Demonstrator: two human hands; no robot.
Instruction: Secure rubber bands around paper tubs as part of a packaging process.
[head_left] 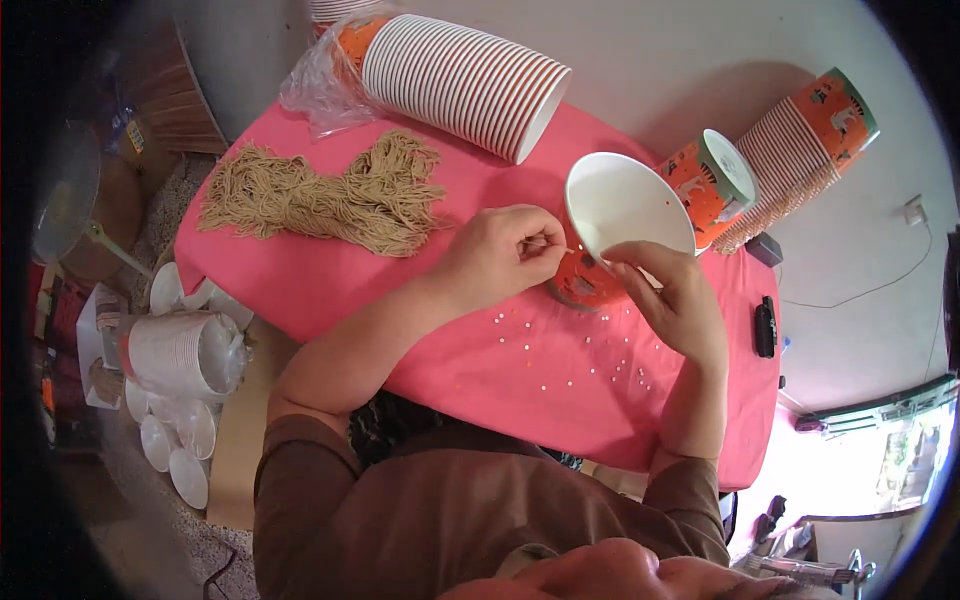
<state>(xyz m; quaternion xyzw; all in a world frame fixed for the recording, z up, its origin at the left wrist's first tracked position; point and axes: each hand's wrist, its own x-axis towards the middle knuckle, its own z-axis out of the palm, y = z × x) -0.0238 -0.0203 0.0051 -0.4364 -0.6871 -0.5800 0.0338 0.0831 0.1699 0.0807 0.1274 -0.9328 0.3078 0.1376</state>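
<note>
An orange paper bucket (588, 282) with a white inside stands tilted before me on the pink-covered table, its mouth facing up and toward me. At its left side my left hand (510, 255) is closed in a pinch on a thin pale string (538, 243). My right hand (665, 295) grips the bucket's near rim between thumb and fingers. Whether those fingers also hold string is hidden. To the left lies a loose heap of tan strings (325, 195). Small white paper dots (590, 370) are scattered over the cloth below my hands.
A long nested stack of paper buckets (465, 85), partly in clear plastic, lies at the back. Another orange stack (790, 150) leans at the right behind an upturned bucket (710, 180). A black object (765, 327) lies at the right edge. More white buckets (180, 355) sit on the floor left.
</note>
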